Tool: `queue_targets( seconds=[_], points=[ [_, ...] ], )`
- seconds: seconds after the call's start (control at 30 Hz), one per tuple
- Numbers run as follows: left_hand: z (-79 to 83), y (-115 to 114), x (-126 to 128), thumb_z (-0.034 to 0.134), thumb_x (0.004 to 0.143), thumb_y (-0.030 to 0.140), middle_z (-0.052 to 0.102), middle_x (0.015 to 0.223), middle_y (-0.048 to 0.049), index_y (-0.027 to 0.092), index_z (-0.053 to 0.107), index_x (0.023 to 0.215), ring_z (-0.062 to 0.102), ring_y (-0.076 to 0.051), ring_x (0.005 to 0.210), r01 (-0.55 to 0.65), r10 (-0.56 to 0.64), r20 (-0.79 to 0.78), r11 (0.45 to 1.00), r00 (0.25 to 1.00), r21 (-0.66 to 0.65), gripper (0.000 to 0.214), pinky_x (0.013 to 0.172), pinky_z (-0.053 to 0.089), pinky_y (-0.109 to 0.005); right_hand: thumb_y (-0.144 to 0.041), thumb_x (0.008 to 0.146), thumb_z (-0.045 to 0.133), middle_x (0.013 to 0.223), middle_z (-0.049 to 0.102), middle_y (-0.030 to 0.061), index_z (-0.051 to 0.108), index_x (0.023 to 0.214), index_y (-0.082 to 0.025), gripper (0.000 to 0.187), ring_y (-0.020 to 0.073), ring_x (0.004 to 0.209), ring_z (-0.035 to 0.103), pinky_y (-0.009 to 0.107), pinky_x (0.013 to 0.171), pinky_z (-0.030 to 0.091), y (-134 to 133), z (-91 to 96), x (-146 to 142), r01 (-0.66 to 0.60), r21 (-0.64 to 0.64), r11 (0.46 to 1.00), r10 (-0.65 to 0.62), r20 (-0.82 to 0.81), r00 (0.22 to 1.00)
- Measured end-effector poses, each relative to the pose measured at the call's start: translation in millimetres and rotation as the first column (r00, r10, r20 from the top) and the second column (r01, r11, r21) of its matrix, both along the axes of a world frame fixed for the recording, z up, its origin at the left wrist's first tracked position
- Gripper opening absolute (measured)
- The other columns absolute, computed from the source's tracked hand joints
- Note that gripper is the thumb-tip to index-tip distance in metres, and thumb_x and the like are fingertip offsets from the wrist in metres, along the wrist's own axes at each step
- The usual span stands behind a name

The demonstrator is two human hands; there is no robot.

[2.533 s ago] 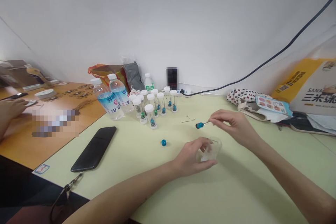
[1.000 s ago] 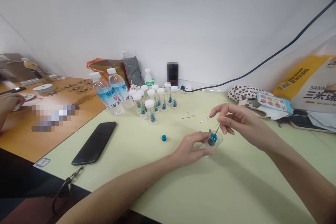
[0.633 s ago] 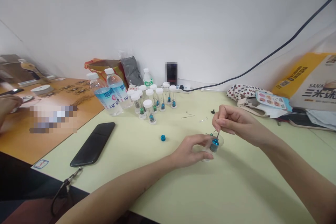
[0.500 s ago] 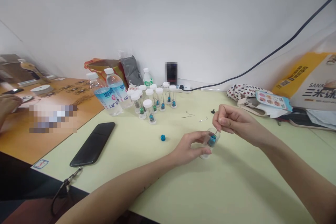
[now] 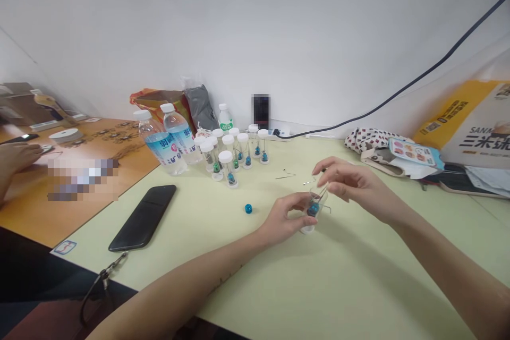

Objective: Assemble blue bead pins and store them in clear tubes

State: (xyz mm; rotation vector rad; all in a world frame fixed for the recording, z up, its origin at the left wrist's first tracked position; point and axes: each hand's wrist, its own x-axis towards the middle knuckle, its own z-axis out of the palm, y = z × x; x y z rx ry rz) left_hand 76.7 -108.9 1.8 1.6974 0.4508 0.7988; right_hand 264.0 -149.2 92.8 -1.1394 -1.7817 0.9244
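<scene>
My left hand (image 5: 285,218) is wrapped round a small clear tube (image 5: 313,199) with a white base, holding it slightly tilted just over the table. A blue piece (image 5: 313,208) sits inside the tube. My right hand (image 5: 345,180) is over the tube's open top, thumb and fingertips at a thin metal wire (image 5: 323,189) that runs down into it. A bent metal wire (image 5: 329,209) shows just right of the tube. Beyond my hands lie thin metal wires (image 5: 308,182) on the table. A loose blue round piece (image 5: 248,209) lies left of my left hand.
Several white-capped tubes (image 5: 226,157) with blue or green pieces stand at the back, beside two water bottles (image 5: 179,133). A black phone (image 5: 143,218) lies at left. A yellow-and-white bag (image 5: 474,117) and a patterned pouch (image 5: 364,141) are at right. Another person's hand (image 5: 22,156) is far left.
My right hand has raised and loosened its fingers from a tight pinch at the tube's mouth. The tube has shifted slightly left, and a bent wire now shows beside it.
</scene>
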Motion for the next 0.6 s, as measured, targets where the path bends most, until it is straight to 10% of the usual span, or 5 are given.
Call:
queue_targets(
  seconds=[0.13, 0.27, 0.6],
  points=[
    [-3.7, 2.8, 0.1, 0.060, 0.079, 0.030, 0.057, 0.103, -0.0076, 0.023, 0.041, 0.130, 0.056, -0.017, 0.095, -0.040, 0.041, 0.044, 0.999, 0.998, -0.038, 0.055, 0.090, 0.043, -0.036, -0.046, 0.088, 0.042, 0.072, 0.056, 0.0014, 0.060, 0.089, -0.021, 0.031, 0.0094, 0.049, 0.040, 0.024, 0.046, 0.031, 7.9, -7.7, 13.1, 0.253, 0.031, 0.967, -0.254, 0.196, 0.947],
    [-3.8, 5.8, -0.9, 0.056, 0.082, 0.028, 0.050, 0.110, -0.0069, 0.035, 0.009, 0.141, 0.057, -0.013, 0.087, -0.102, 0.105, 0.070, 0.993, 0.992, -0.052, 0.075, 0.083, 0.046, -0.035, -0.035, 0.081, 0.053, 0.074, 0.059, 0.0019, 0.059, 0.075, -0.021, 0.017, 0.0155, 0.064, 0.053, 0.026, 0.054, 0.034, 15.3, -31.8, 21.4, 0.168, -0.033, 0.985, -0.102, 0.673, 0.733],
    [-4.8, 6.8, -2.7, 0.056, 0.080, 0.024, 0.051, 0.104, -0.0055, 0.023, 0.041, 0.115, 0.054, -0.010, 0.077, -0.134, 0.132, 0.028, 0.934, 0.991, 0.330, 0.038, 0.079, 0.048, -0.032, -0.004, 0.077, 0.037, 0.076, 0.053, 0.0034, 0.048, 0.075, -0.018, 0.019, 0.0149, 0.060, 0.049, 0.026, 0.051, 0.024, 10.5, -82.0, 18.4, 0.006, 0.131, 0.991, -0.125, 0.932, 0.340]
  ],
)
